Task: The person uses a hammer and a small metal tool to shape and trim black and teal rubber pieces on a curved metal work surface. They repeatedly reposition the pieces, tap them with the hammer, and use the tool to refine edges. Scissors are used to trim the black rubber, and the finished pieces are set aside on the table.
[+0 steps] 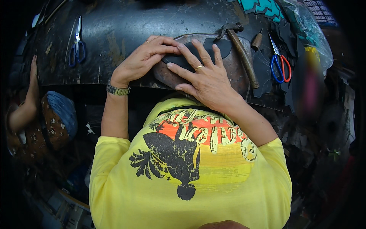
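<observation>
Head-worn fisheye, steeply downward, close

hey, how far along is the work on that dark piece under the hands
Done: a dark flat piece already lies cut to shape on the round brown block. In hand: the left hand and the right hand both press it flat. Left: nothing shows it joined or finished; the hammer and red-and-blue scissors lie untouched beside it, with more dark cutouts waiting.
</observation>
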Tool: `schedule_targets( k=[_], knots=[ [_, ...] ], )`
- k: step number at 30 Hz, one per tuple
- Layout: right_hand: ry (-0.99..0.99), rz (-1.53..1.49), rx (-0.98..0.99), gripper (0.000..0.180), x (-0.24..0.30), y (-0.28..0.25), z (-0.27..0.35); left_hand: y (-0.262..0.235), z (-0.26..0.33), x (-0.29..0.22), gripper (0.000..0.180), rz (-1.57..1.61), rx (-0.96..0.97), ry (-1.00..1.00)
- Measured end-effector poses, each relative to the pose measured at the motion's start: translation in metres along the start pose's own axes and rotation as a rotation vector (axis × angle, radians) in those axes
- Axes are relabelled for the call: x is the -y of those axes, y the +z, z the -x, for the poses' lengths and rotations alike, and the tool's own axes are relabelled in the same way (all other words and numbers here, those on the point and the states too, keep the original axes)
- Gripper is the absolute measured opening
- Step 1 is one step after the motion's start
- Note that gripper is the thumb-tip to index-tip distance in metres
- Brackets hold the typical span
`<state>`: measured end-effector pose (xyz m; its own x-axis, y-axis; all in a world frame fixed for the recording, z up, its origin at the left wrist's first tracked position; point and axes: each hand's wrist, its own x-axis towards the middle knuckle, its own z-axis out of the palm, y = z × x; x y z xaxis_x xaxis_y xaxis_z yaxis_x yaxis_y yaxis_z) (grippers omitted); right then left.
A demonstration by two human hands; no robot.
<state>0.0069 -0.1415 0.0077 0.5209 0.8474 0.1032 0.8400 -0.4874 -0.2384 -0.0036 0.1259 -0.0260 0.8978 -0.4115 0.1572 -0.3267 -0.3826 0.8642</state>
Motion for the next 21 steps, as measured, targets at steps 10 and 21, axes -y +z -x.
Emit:
schedule_targets(
  k=[10,21],
  knots=[
    [-0.003,-0.095,-0.043,0.059,0.01,0.012,-0.017,0.007,0.001,0.005,0.037,0.085,-0.093,-0.027],
    [0.2,-0.242,-0.379,0.014,-0.013,-0.039,0.04,0.01,0.006,-0.029,0.054,-0.084,-0.074,-0.051]
  ],
)
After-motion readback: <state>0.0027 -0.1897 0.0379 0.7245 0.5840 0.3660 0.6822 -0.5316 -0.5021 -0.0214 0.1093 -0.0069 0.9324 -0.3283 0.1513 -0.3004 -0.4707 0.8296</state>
